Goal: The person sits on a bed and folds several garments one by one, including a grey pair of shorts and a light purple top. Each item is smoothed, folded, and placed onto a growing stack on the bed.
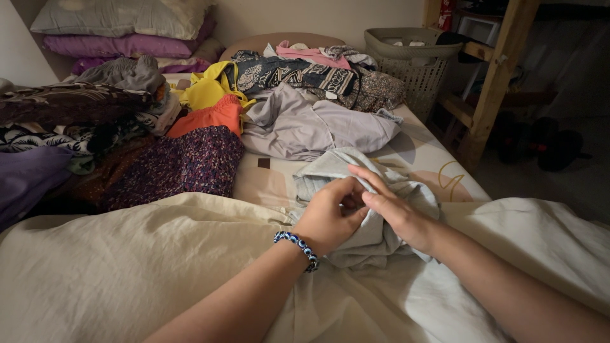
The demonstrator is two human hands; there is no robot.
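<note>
I sit at a bed (406,155) in dim light. A pale wall (318,16) stands behind it, a wooden shelf unit (492,76) to my right, beside a laundry basket (413,60).

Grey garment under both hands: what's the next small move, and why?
Probably draw the hands apart to spread it flat: the left hand and right hand pinch the grey garment at one spot, and it lies bunched on the cream sheet.

laundry basket (413,63), stacked pillows (124,28)
</note>
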